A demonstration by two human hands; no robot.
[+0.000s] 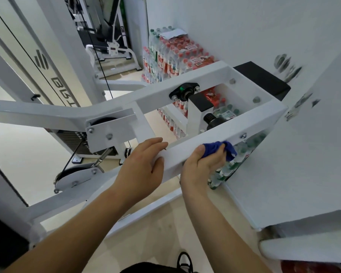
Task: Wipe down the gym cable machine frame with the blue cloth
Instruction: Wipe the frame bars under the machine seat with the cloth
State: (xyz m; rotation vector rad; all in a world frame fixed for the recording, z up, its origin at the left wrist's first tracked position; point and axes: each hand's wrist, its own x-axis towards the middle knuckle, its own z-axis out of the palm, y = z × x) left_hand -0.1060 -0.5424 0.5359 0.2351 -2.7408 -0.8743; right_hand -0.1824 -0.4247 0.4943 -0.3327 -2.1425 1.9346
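Bracing the near white bar of the cable machine frame [187, 152], my left hand [140, 166] lies open and flat, fingers over its top edge and thumb on its front face. Just beside it on the same bar, my right hand [203, 164] is closed around the bunched blue cloth [220, 149], pressing it against the bar's front face below a bolt [243, 135]. Shrink-wrapped packs of water bottles [171, 56] sit stacked against the wall beyond.
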